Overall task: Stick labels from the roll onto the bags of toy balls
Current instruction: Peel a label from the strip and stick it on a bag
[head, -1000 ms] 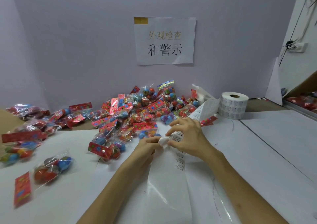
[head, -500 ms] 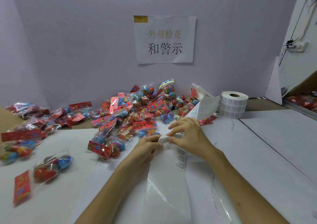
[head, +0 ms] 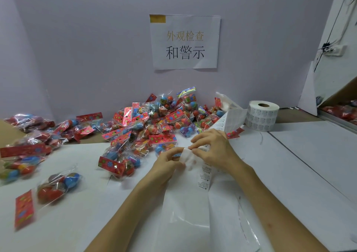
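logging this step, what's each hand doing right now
Left hand: pinches the white label, fingers curled.
Right hand: pinches the label strip right beside that label.

A white paper sign hangs on the lilac wall. It has two rows of Chinese characters, the upper yellowish and the lower black. A piece of yellow tape sits at its top left corner. On the right-hand wall, dark cables meet a white power socket. Below it, a white sheet leans upright at the back of the white tabletop. Brown cardboard shows at the left edge.
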Demonstrator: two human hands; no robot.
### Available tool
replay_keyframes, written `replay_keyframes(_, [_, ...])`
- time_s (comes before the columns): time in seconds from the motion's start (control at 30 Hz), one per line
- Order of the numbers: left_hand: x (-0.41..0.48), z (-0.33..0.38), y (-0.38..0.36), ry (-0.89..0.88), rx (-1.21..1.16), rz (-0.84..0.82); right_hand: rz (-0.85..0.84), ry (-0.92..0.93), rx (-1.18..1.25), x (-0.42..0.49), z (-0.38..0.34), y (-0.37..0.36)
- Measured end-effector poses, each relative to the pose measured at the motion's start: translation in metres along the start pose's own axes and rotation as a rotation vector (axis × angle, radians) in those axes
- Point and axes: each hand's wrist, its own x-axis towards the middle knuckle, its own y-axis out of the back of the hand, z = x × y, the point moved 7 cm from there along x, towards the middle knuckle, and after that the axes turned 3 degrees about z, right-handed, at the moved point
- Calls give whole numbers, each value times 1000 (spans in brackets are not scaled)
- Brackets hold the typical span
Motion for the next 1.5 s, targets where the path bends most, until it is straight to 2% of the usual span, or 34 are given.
replay_keyframes(0.2, [5,-2,3,-28,327,35,13,-76,-24,2,6,0])
replay_keyframes(0.33, [6,0,6,-50,355,57,11,-98,28,0,10,4])
replay_keyframes(0.47, [8,0,6,-67,373,58,-85,-81,-1,-2,5,0])
replay_keyframes(0.57, [7,1,6,-107,364,61,-136,-85,-62,-2,4,-4])
replay_keyframes(0.87, [7,5,0,-180,385,11,-75,-169,-7,-3,10,1])
replay_keyframes(1.0, [5,5,-2,-157,391,-14,-77,-199,-8,-5,14,1])
replay_keyframes(1.13, [3,5,-5,-135,389,-60,30,-260,-9,-4,24,9])
replay_keyframes(1.23, [-2,4,-14,-118,283,-189,138,-280,5,-3,27,17])
replay_keyframes(1.37, [-6,3,-20,-99,239,-262,153,-237,40,-2,20,17])
replay_keyframes(1.5, [-2,5,-10,-74,107,-160,103,-102,96,-3,1,9])
